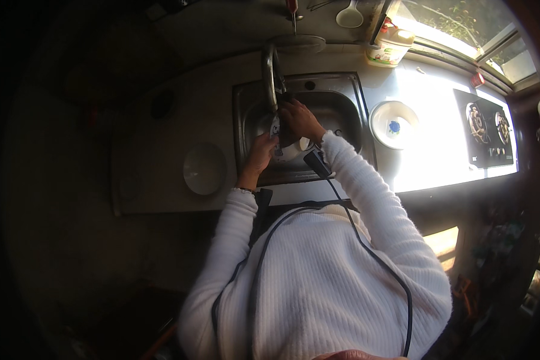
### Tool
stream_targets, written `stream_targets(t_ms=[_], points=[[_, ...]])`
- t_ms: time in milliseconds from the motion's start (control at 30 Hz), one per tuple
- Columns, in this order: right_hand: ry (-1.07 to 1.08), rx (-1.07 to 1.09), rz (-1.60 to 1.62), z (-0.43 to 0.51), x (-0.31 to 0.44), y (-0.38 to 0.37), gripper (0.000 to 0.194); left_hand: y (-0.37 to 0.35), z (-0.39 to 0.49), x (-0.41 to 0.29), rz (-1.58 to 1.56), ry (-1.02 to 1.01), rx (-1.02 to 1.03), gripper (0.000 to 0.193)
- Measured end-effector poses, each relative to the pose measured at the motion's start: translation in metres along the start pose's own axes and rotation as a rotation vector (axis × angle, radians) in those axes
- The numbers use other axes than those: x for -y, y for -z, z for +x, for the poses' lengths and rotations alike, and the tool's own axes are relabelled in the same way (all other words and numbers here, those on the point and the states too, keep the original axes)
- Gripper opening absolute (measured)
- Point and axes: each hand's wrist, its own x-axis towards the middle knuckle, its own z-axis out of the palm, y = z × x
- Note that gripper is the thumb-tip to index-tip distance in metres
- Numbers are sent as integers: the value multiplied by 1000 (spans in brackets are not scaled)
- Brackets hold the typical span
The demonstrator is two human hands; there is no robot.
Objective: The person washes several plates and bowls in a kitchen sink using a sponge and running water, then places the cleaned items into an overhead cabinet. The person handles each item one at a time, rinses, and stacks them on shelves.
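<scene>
Under the curved metal faucet, my left hand grips a white dish with a dark pattern, seen nearly edge-on over the sink. My right hand is close against the dish's right side, fingers bent. Its fingertips are in shadow, so whether it holds something is unclear. Below both hands, a white piece of crockery sits in the stainless steel sink, partly covered by the right hand and wrist.
A white bowl with a blue flower stands right of the sink, before a gas hob. On the left counter is a pale round plate. A plastic jug stands by the window. Dark cables run from my wrists.
</scene>
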Motion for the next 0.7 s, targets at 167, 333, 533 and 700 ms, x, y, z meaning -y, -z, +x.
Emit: stream_targets(t_ms=[167,333,533,700], points=[[-554,177,680,-17,-47,4,31,-9,-8,-16,-280,-51,-87,32],[-360,-101,340,-81,-21,-42,36,-19,18,-1,-552,-189,-207,27],[-42,-147,-66,-78,35,-47,47,-1,44,31,-150,-181,-322,17],[144,-9,-159,-29,9,-28,36,-10,29,42,-44,-86,-305,20]])
